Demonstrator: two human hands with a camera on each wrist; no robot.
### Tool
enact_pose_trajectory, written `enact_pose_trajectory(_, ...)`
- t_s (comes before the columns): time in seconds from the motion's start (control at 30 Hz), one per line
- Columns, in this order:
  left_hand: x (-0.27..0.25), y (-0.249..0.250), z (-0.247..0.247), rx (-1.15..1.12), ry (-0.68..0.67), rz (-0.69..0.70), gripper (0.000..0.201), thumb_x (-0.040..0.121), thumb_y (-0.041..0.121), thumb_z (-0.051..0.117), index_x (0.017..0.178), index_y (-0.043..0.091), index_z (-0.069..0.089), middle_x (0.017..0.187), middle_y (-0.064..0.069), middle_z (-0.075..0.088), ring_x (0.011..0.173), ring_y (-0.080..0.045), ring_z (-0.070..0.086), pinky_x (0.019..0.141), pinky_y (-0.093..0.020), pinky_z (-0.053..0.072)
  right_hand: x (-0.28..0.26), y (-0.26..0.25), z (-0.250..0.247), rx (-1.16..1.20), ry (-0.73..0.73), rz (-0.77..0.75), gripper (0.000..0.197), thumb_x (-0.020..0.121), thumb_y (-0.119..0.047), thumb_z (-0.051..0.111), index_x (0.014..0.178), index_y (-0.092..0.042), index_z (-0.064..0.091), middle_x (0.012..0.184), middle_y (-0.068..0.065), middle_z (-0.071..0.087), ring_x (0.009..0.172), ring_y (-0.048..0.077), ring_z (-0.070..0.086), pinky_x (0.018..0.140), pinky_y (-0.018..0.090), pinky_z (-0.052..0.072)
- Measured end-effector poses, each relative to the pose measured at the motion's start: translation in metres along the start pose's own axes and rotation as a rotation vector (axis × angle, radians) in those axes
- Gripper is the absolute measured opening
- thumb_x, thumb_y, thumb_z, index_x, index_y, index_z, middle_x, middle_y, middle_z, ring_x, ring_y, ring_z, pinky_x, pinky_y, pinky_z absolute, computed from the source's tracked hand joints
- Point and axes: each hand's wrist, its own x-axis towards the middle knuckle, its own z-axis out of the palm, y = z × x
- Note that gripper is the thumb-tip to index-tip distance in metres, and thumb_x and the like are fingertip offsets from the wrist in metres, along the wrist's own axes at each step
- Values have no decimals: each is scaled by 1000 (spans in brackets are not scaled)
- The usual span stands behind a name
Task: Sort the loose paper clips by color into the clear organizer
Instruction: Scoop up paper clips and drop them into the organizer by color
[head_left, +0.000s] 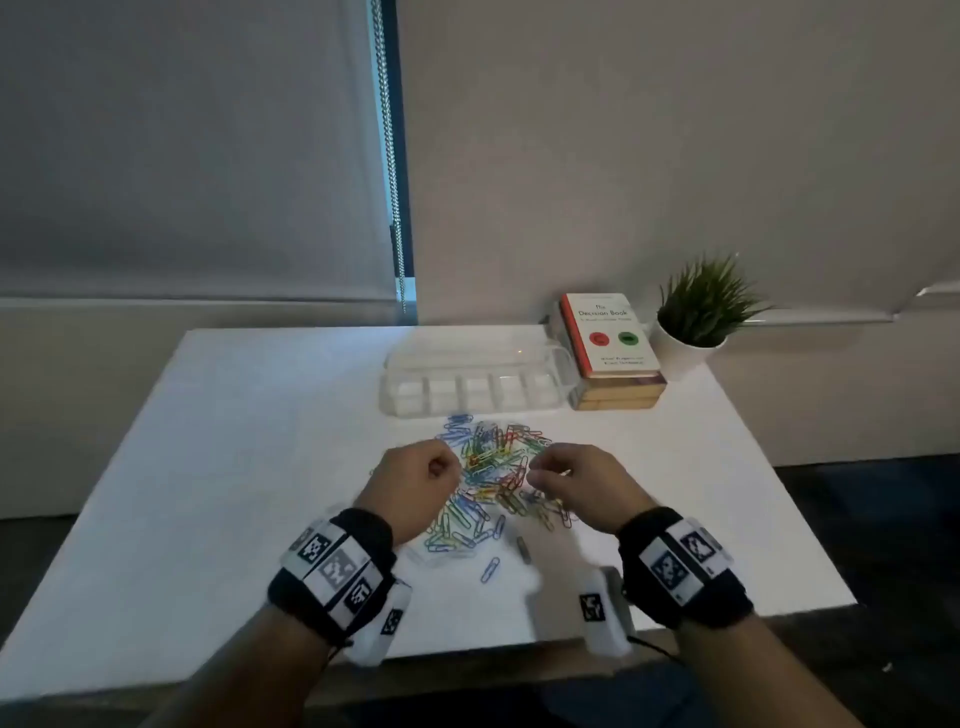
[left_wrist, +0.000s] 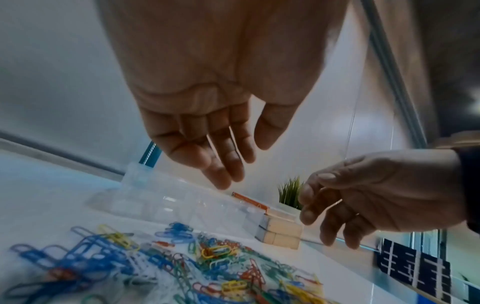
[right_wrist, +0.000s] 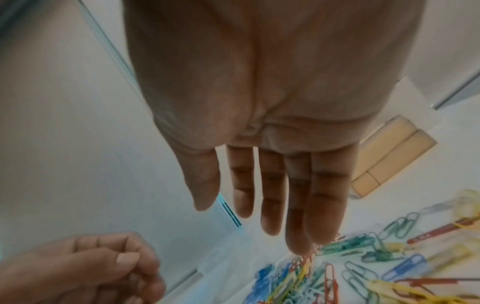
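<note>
A mixed heap of coloured paper clips lies mid-table; blue, yellow, red and green ones show in the left wrist view and the right wrist view. Behind it stands the clear organizer, lid open, its row of compartments looking bare. My left hand hovers over the heap's left side, fingers loosely curled and holding nothing. My right hand hangs over the right side, fingers straight and pointing down, tips just above red clips.
A stack of books sits right of the organizer, with a potted plant beside it. A stray blue clip and a grey one lie nearer me. The white table ends just below my wrists.
</note>
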Motion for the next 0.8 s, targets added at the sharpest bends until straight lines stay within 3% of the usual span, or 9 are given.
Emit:
enact_pose_trajectory(0.2,21,-1,11,50,8,-57,11,91,20,56,84,24,64,83,9,64,80,-12,61,73,-25,47,25,4,5,-126,-9,21,18,88,-33,64,91,-16,67,93,-3,67,89,15,60,72,25,43)
enact_pose_trajectory(0.37,32,7,24,109,24,-101,10,92,20,57,97,22,65,91,10,59,88,-14,57,83,-28,47,43,14,5,-253,-32,4,27,86,-35,65,108,-19,66,120,0,63,107,17,57,82,23,39)
enact_pose_trajectory(0.47,36,12,31,144,32,-127,15,92,21,58,104,20,66,99,5,60,90,-16,59,86,-30,48,53,22,3,-322,-73,1,35,85,-32,67,117,-20,63,126,2,60,112,19,56,86,25,41)
enact_pose_trajectory(0.6,36,9,40,150,3,-157,19,90,22,60,109,22,66,113,-1,63,89,-19,63,88,-35,52,62,29,7,-457,-136,-44,51,82,-28,68,130,-25,53,133,4,51,123,25,48,100,35,42)
enact_pose_trajectory(0.7,38,7,43,169,2,-147,26,90,23,61,116,21,64,127,1,58,102,-17,59,95,-35,48,69,28,16,-551,-177,-97,63,79,-29,67,137,-31,43,139,5,44,126,29,42,102,43,41)
enact_pose_trajectory(0.8,41,4,43,156,17,-155,29,91,22,60,119,22,63,131,1,57,110,-16,56,99,-34,45,76,24,22,-620,-212,-132,69,79,-28,68,140,-35,38,144,4,37,128,31,37,101,46,41)
